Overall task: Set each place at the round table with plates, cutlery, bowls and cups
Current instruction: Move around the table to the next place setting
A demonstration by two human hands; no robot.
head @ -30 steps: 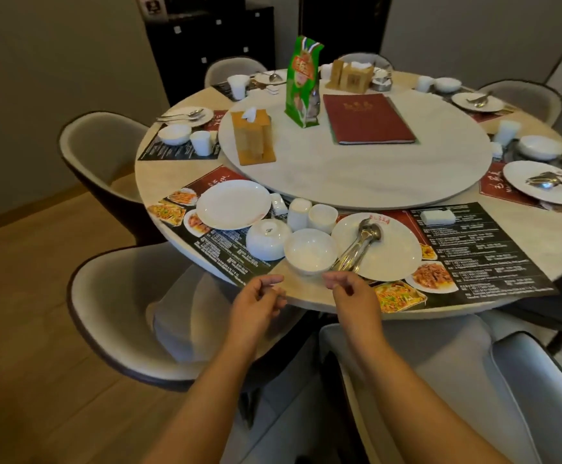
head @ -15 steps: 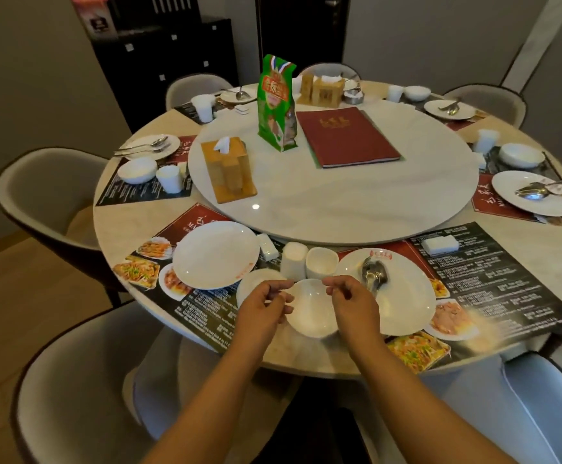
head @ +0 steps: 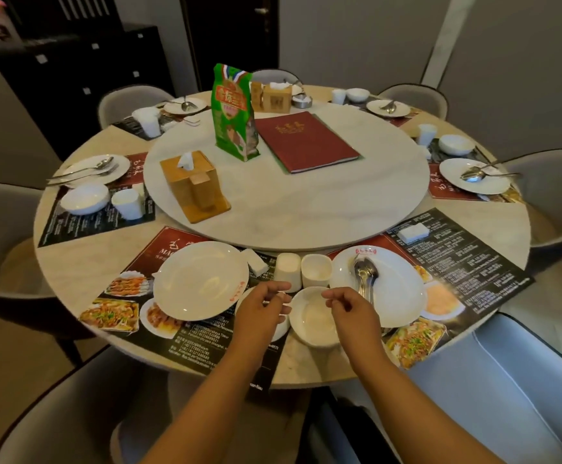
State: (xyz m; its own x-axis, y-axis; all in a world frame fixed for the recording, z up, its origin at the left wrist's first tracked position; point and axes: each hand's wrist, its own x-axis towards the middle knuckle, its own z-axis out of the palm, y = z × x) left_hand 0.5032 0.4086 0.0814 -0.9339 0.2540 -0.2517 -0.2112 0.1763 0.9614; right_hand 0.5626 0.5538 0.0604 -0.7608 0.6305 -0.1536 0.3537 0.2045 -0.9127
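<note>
Near place setting, round worktop (head: 82,262): white bowl (head: 313,316) between two hands.

Bowl upright, mouth up, empty, at the near edge. Left hand (head: 259,313) just left of it, over a second bowl (head: 281,324); right hand (head: 353,311) just right; each grip loosely curled, holding nothing. Right of bowl: plate (head: 396,289) carrying cutlery (head: 365,276), long axis pointing away from the near edge. Behind bowl: two empty cups (head: 316,271). Left of bowl: bare plate (head: 200,279).
</note>
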